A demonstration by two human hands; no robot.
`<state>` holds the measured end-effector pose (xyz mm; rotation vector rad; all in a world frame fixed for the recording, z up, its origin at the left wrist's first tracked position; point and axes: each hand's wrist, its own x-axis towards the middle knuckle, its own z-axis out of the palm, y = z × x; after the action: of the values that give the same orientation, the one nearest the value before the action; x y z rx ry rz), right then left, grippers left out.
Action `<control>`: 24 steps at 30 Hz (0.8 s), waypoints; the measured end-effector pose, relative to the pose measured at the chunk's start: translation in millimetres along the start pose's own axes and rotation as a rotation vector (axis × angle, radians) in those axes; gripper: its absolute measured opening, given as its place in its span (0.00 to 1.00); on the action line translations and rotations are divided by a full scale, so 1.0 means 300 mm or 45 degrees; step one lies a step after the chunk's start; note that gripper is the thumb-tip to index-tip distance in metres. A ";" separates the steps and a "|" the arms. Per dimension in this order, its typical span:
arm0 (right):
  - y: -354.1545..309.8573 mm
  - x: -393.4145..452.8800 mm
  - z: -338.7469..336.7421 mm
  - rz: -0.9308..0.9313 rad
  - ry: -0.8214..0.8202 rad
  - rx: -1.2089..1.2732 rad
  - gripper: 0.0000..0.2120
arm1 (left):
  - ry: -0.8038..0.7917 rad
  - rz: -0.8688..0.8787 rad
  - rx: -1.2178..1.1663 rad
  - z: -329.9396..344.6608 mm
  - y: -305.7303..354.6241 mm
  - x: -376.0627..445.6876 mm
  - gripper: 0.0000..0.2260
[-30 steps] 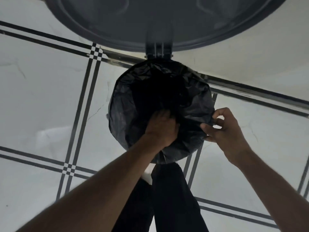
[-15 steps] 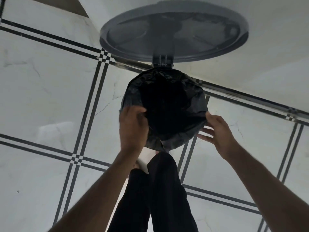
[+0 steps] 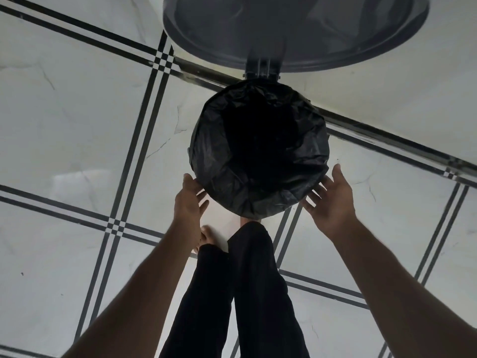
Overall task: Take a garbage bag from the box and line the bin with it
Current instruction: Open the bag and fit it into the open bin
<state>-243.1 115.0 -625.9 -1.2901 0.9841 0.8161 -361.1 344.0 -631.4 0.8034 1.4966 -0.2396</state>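
Note:
A round bin stands on the floor below me, its rim wrapped all round by a black garbage bag (image 3: 214, 161) that hangs down inside. The bin's grey lid (image 3: 294, 29) stands raised on its hinge at the far side. My left hand (image 3: 189, 200) is at the bin's near-left edge, fingers spread, fingertips by the bag. My right hand (image 3: 331, 200) is at the near-right edge, palm up and fingers apart, just off the bag. Neither hand grips anything. The box is not in view.
White marble floor tiles (image 3: 77, 125) with black line borders surround the bin. A pale wall (image 3: 387, 86) rises behind the lid. My legs in black trousers (image 3: 240, 293) and a bare foot (image 3: 204, 236) stand right in front of the bin.
My left hand came out of the bag, moved along the rim and let go. My right hand released the rim too. Both hands now hover open at the bin's near sides.

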 end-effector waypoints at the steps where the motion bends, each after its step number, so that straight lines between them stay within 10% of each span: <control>1: -0.011 0.002 0.002 -0.005 -0.026 -0.004 0.27 | -0.015 0.007 -0.003 -0.001 0.003 0.008 0.26; 10: -0.011 0.050 -0.014 0.077 -0.229 -0.086 0.38 | -0.251 -0.039 -0.120 0.000 0.027 0.043 0.38; 17: 0.026 0.022 0.007 0.010 0.002 0.134 0.28 | 0.074 0.043 -0.002 -0.016 0.003 0.030 0.24; 24: 0.108 -0.010 -0.008 0.142 0.155 0.275 0.28 | -0.108 -0.040 -0.236 -0.042 -0.016 -0.017 0.16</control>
<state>-274.2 116.7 -635.7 -1.1168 1.2162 0.7005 -374.5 346.4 -626.6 0.6147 1.4289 -0.1535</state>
